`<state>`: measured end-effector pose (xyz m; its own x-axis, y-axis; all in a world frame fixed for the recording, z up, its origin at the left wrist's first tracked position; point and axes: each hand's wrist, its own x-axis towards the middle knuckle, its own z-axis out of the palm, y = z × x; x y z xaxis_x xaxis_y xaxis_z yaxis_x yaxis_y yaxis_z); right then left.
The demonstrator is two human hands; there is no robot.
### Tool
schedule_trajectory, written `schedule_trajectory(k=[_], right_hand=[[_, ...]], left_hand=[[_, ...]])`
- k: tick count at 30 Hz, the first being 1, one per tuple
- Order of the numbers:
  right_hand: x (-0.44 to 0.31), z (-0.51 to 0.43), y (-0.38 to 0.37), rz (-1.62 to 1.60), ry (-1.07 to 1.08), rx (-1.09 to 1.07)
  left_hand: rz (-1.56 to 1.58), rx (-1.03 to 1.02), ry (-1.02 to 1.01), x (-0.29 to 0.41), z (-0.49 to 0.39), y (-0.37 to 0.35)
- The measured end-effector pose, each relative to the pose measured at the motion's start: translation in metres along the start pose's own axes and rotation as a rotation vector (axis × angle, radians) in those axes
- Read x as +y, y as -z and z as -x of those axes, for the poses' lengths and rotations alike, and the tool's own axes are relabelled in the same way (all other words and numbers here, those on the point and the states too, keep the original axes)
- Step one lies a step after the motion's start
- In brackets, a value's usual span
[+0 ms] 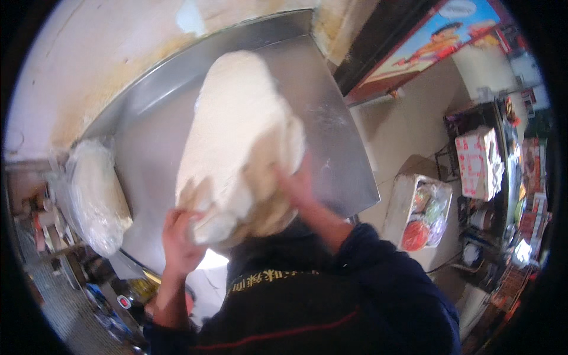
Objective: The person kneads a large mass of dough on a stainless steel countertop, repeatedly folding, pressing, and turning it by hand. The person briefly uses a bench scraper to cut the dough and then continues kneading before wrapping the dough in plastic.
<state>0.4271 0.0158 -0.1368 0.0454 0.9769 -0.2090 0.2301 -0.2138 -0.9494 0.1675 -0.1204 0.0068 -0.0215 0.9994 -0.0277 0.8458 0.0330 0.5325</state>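
Note:
A large, long piece of pale dough (235,111) stretches over a stainless steel worktable (337,151). Its far end lies on the metal, while the near end is folded and lumpy and hangs at the table's front edge by my apron. My left hand (179,239) grips the near left corner of the dough. On the right side, my right hand (298,179) holds the dough's edge with the thumb on top; it is blurred and its other fingers are partly hidden.
A plastic-wrapped pale roll (95,195) lies at the table's left end. The table's raised back edge (168,88) meets a stained wall. To the right, a white foam box (426,213) with bagged goods stands on the floor, near a red-and-white carton (477,164) on a dark rack.

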Motion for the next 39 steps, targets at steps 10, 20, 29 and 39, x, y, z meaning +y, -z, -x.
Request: schedule_trajectory(k=[10, 20, 29, 39], right_hand=[[0.034, -0.085, 0.084, 1.045, 0.246, 0.057], [-0.005, -0.125, 0.046, 0.654, 0.345, -0.442], [-0.120, -0.190, -0.172, 0.979, 0.236, 0.100], [-0.113, -0.273, -0.206, 0.883, 0.333, 0.058]], left_hand=[[0.668, -0.556, 0.772, -0.043, -0.213, 0.001], [-0.268, 0.137, -0.151, -0.062, -0.256, -0.093], [0.191, -0.123, -0.148, -0.062, -0.163, -0.057], [0.173, 0.170, 0.609, -0.112, -0.315, -0.031]])
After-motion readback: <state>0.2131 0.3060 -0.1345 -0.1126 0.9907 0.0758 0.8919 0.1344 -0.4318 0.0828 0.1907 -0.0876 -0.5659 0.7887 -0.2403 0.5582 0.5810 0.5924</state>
